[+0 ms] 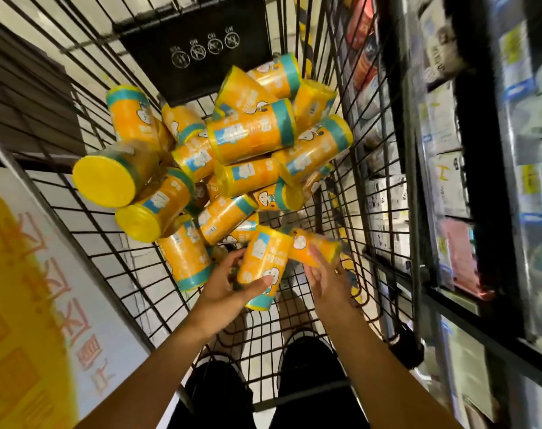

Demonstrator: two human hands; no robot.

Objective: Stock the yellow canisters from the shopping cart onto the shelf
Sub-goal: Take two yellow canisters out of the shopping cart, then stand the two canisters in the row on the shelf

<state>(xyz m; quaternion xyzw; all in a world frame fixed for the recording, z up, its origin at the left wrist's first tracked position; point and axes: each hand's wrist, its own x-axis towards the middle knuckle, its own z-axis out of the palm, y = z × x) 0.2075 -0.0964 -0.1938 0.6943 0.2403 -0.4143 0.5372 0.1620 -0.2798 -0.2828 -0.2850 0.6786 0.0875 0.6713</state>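
Several yellow canisters [251, 134] with teal bands and yellow lids lie piled in the black wire shopping cart [361, 193]. My left hand [229, 286] grips one canister [263, 264] near the cart's near end, thumb across its front. Just to its right, my right hand [325, 280] holds a second canister [316, 247], which is blurred. The shelf [467, 187] runs along the right side, holding white and blue packages.
A black plaque [198, 48] with white icons hangs at the cart's far end. A white and yellow sign board [31, 289] stands to the left. My dark-trousered legs [306, 382] show below through the wire.
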